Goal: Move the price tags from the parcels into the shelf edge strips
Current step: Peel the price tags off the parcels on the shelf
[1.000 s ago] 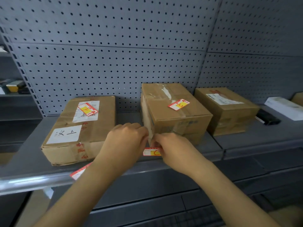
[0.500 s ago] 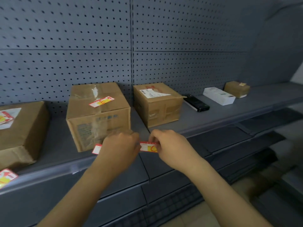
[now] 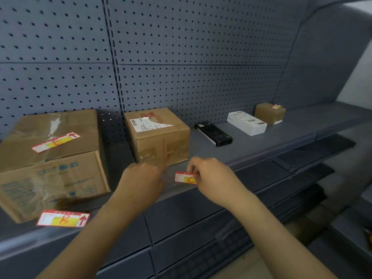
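The right hand (image 3: 213,178) pinches a small red and white tag (image 3: 184,177) by its right end, holding it just above the shelf's front edge (image 3: 261,156), in front of the middle parcel (image 3: 159,135). The left hand (image 3: 144,181) hovers just left of the tag, blurred, with fingers loosely curled and nothing in them as far as I can see.

At the shelf's left end sits a big parcel (image 3: 50,158) with a tag marked E (image 3: 55,140) lying on its top. Another tag, marked B (image 3: 63,219), sits at the front edge below that parcel; whether it is slotted into the strip I cannot tell.

Further right along the shelf lie a black box (image 3: 214,133), then a white box (image 3: 246,122), and near the back a small parcel (image 3: 269,113) with a tag on top (image 3: 277,106). A grey pegboard (image 3: 191,57) backs the shelf.
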